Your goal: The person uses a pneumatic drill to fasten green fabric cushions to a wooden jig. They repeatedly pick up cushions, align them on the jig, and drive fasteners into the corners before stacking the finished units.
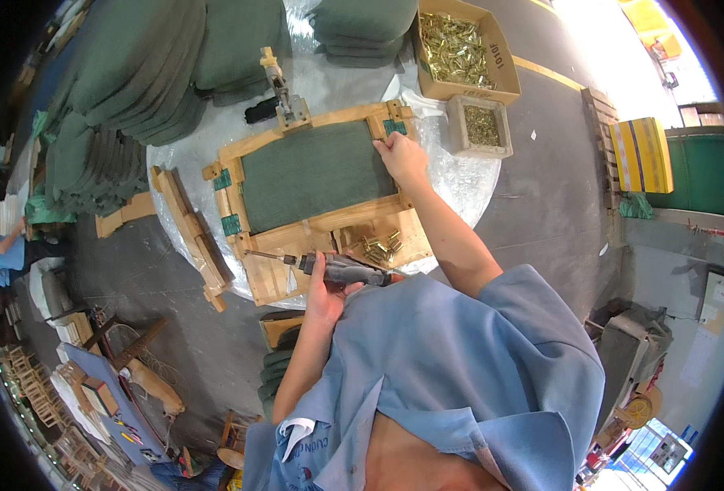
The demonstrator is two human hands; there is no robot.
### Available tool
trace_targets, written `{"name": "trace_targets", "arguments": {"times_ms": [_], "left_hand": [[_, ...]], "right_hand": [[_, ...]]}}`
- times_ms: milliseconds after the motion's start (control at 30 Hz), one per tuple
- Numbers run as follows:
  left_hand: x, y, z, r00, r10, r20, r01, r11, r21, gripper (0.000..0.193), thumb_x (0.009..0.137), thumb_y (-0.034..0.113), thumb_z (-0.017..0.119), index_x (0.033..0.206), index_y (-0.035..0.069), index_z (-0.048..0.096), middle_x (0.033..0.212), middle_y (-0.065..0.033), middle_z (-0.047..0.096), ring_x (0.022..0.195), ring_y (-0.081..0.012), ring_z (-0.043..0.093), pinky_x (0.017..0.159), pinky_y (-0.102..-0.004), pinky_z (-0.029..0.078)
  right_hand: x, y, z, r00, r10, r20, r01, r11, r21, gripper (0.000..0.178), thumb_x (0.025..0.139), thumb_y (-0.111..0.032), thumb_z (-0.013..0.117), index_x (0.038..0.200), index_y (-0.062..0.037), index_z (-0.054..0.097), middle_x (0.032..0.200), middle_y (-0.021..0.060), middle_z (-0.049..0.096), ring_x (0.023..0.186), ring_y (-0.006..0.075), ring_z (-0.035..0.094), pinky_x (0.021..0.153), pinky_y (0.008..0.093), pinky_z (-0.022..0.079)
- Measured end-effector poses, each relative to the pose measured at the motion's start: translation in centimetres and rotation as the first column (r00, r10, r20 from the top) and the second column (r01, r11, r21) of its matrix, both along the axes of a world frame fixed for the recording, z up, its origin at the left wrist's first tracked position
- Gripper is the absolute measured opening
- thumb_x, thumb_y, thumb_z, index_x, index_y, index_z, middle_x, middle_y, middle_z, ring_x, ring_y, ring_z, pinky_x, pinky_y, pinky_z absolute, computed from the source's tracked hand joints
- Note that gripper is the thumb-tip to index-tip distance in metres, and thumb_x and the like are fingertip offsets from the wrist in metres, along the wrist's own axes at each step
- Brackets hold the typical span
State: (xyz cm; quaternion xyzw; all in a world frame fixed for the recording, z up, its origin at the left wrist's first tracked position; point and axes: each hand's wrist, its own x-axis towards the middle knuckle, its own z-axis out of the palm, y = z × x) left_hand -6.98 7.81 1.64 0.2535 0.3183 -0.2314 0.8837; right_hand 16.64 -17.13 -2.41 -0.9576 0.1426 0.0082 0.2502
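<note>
My left hand [325,295] is wrapped round a dark power screwdriver [350,270], whose long thin bit points left. A green fabric-covered panel [317,176] lies flat inside a wooden frame [247,147] with green pieces at its corners. At the frame's far right corner is my right hand [403,159], its fingers curled closed over the panel's edge; whatever they pinch is hidden. A metal toggle clamp [284,98] stands on the frame's far rail. Several gold-coloured metal fittings [381,245] lie in a shallow wooden compartment at the near side, just beyond the screwdriver.
Stacks of green panels [141,65] stand at the far left. A cardboard box [505,74] of gold-coloured fittings and a smaller tub [501,143] of small metal pieces sit far right on the plastic-covered round table [468,196]. Wooden bars [186,233] lie left. Another person [2,254] is at the far left.
</note>
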Motion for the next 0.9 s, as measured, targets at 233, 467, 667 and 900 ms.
{"name": "trace_targets", "arguments": {"times_ms": [233,467,667,900], "left_hand": [[-0.9,-0.4,1.2,0.999,0.033,0.041,-0.034,0.999,0.020,0.051,0.107,0.058,0.058,0.133,0.014,0.061,0.132,-0.0153,0.070,0.116,-0.0315,0.073,0.076,-0.0457,0.071],[0.6,0.4,2.0,0.994,0.101,-0.032,-0.100,0.995,0.025,0.064,0.105,0.068,0.055,0.133,0.011,0.064,0.133,-0.0110,0.070,0.121,-0.0278,0.070,0.088,-0.0464,0.068],[6.7,-4.5,6.0,0.999,-0.024,0.031,0.029,0.983,-0.181,0.071,0.102,0.072,0.056,0.139,0.011,0.059,0.142,-0.0082,0.065,0.131,-0.0291,0.062,0.102,-0.0551,0.061],[7.0,-15.2,11.9,0.917,-0.249,0.310,0.372,0.813,-0.448,0.074,0.104,0.075,0.044,0.141,0.012,0.058,0.149,-0.0074,0.059,0.141,-0.0294,0.054,0.119,-0.0577,0.043]], "right_hand": [[-1.0,0.0,-1.7,0.967,-0.094,0.236,0.048,0.980,0.192,0.046,0.100,-0.051,0.072,0.098,-0.0057,0.064,0.082,0.0129,0.072,0.079,0.0356,0.071,0.072,0.0470,0.054],[-16.3,1.2,8.1,0.990,0.106,-0.088,-0.004,0.661,0.750,0.055,0.110,-0.045,0.063,0.076,-0.0020,0.060,0.066,0.0030,0.054,0.065,0.0126,0.052,0.060,0.0370,0.045],[-25.1,2.7,13.2,0.930,0.324,-0.172,0.000,0.470,0.882,0.046,0.103,-0.049,0.073,0.107,-0.0036,0.068,0.092,0.0045,0.066,0.077,0.0099,0.060,0.067,0.0314,0.050],[-23.3,-1.0,13.3,0.880,-0.452,0.143,-0.132,0.056,0.990,0.127,0.083,-0.051,0.092,0.173,-0.0075,0.012,0.162,0.0114,0.048,0.154,0.0265,0.044,0.124,0.0476,0.041]]}}
